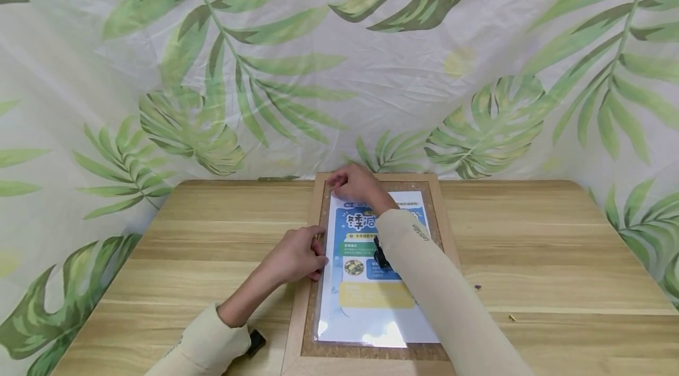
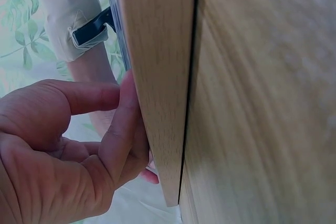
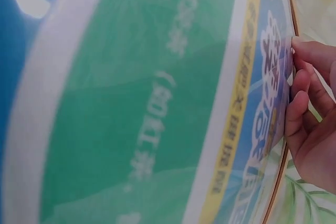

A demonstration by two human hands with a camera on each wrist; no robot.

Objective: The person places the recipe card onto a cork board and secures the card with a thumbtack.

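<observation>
A laminated poster (image 1: 366, 326) with blue, green and yellow panels lies on a wooden-framed cork board (image 1: 371, 351) in the head view. My right hand (image 1: 354, 182) is at the poster's upper left corner, its fingers bent. In the right wrist view the fingertips of that hand (image 3: 312, 103) touch the poster's far edge; whether they pinch something small is hidden. My left hand (image 1: 299, 255) rests at the poster's left edge, with thumb and forefinger over the board's frame. In the left wrist view, the left hand (image 2: 79, 145) has its fingers against the frame's side (image 2: 157, 77).
The board lies on a wood-grain table (image 1: 223, 228), its top near the table's back edge. Right of the board are a small dark speck (image 1: 478, 287) and a tiny gold-coloured piece (image 1: 511, 317). A leaf-patterned cloth (image 1: 286, 69) hangs behind. My right forearm crosses the poster.
</observation>
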